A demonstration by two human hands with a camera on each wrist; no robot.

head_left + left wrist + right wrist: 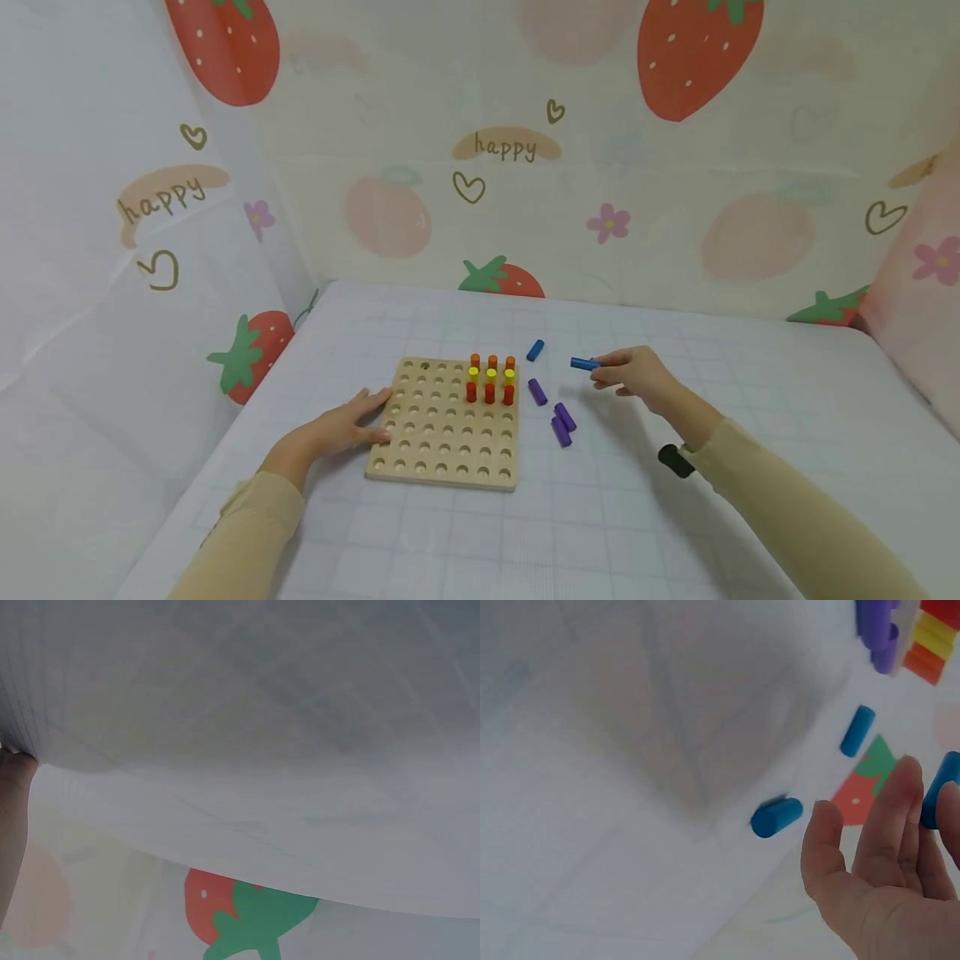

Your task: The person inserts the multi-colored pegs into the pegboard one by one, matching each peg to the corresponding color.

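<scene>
My right hand (636, 375) pinches a blue peg (582, 364) between thumb and fingers, over the table right of the pegboard. In the right wrist view the held peg (943, 787) shows at the right edge, and two other blue pegs lie on the table, a near one (777, 817) and a farther one (857, 731). My left hand (339, 427) rests at the left edge of the wooden pegboard (442, 481), fingers extended. Rows of orange pegs (492, 362), yellow pegs (491, 376) and red pegs (490, 393) stand in its upper right corner.
Three purple pegs lie right of the board, one (537, 392) apart from a close pair (563, 423). One blue peg (536, 350) lies past the board's far right corner. A strawberry-printed curtain (420, 150) hangs behind the white, grid-marked tablecloth (420, 542).
</scene>
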